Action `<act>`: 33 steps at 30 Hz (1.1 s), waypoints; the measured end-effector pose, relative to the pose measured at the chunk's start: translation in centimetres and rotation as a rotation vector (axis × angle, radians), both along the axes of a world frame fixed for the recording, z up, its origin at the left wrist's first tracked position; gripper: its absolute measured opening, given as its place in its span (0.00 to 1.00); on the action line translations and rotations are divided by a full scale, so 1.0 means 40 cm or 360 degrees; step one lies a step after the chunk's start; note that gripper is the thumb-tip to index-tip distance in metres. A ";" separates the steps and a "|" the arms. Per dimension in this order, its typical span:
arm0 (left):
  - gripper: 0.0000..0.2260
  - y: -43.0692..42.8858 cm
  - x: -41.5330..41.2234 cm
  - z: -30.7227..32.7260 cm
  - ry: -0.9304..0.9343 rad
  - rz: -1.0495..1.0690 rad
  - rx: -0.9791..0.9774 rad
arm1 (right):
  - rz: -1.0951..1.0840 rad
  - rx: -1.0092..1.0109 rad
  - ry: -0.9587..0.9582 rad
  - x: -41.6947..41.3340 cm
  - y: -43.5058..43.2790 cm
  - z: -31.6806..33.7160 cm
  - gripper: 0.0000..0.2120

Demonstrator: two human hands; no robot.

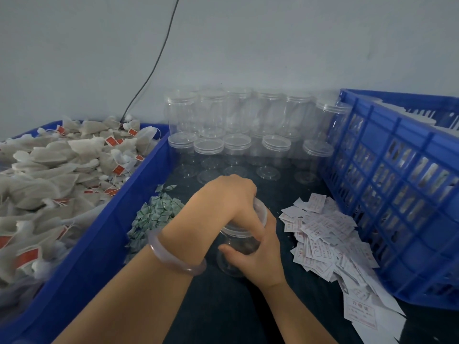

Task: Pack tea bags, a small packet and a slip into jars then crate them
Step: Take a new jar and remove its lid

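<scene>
Head view: my left hand [229, 198] grips the lid [237, 230], my right hand [260, 256] holds the jar [232, 266]; I should twist gently, keeping it upright.

The left hand [228, 202] is covering the top of the jar [239, 244]; the right hand [258, 256] is hiding its side. Edges are cutting off the tea bag bin [99, 234] and crate [422, 234]. Print on the slips [320, 234] is showing too small to read.
</scene>
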State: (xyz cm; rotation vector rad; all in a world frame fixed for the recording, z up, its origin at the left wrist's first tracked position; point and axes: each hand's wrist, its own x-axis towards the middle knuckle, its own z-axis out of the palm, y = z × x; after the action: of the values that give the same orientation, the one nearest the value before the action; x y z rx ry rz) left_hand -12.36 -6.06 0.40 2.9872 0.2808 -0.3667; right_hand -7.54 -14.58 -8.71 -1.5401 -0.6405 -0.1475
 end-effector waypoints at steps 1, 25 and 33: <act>0.32 -0.003 0.005 0.001 0.0014 0.0011 0.0021 | 0.0125 -0.0101 0.0078 -0.078 -0.005 -0.079 0.44; 0.14 0.167 0.071 -0.306 -0.0806 0.1534 -0.2141 | 0.0053 -0.0135 -0.0173 -0.058 -0.023 -0.175 0.42; 0.18 0.173 0.053 -0.289 -0.0746 0.1112 -0.1204 | 0.0065 -0.0104 -0.0184 -0.052 -0.023 -0.183 0.42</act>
State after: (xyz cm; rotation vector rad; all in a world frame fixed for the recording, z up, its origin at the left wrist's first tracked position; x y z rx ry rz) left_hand -10.24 0.88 -11.18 1.9844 0.8552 0.2534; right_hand -9.61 -15.50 -16.04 -1.5887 -0.7744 -0.1873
